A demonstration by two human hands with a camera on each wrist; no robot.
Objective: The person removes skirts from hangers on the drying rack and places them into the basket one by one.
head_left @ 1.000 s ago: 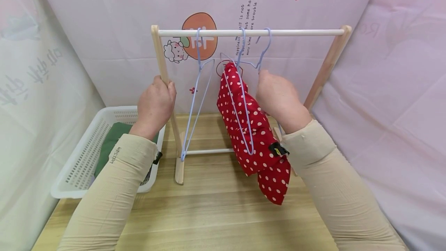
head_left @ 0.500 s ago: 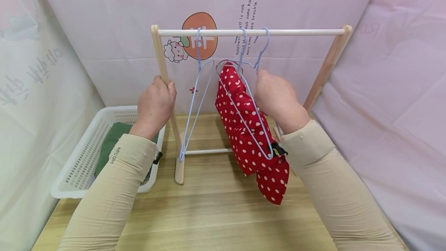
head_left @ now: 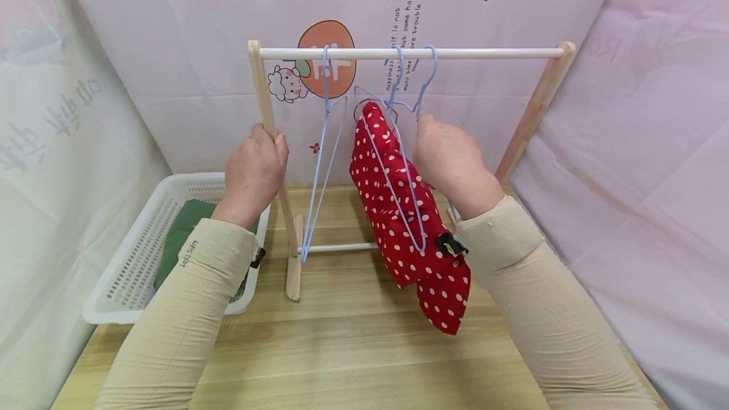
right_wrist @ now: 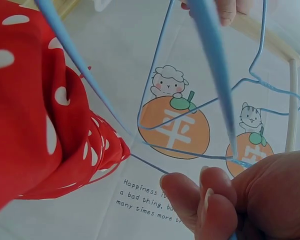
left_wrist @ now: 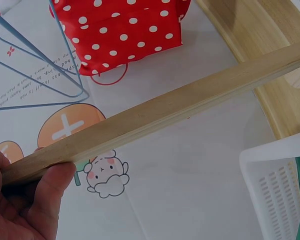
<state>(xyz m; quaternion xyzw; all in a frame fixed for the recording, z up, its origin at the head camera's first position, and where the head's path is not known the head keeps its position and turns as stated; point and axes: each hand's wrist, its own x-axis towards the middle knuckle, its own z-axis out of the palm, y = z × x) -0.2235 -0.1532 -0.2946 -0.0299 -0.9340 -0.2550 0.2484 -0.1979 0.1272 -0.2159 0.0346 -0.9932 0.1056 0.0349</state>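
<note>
My left hand [head_left: 256, 166] grips the left wooden post [head_left: 261, 87] of a small clothes rack, thumb along its side. On the right, my right hand [head_left: 452, 160] pinches the blue wire of a clothes hanger [head_left: 428, 82] between thumb and fingers, just below its neck. That hanger's hook sits over the rack's white rod [head_left: 501, 53]. A red cloth item with white dots [head_left: 407, 271] droops from this hanger, its lower end above the table. In the right wrist view its folds [right_wrist: 80, 130] fill the left side. An unloaded middle hanger [head_left: 405, 163] hangs in front of it.
Another bare blue hanger [head_left: 319, 169] hangs near the left post. A white perforated basket [head_left: 93, 312] holding green cloth [head_left: 185, 226] stands on the wooden table [head_left: 319, 347] at left. Printed white curtains enclose the back and sides.
My right hand has shifted slightly left, the held hanger's hook sliding along the rod with the red cloth. The middle hanger swung right and partly back. My left hand stays on the post.
</note>
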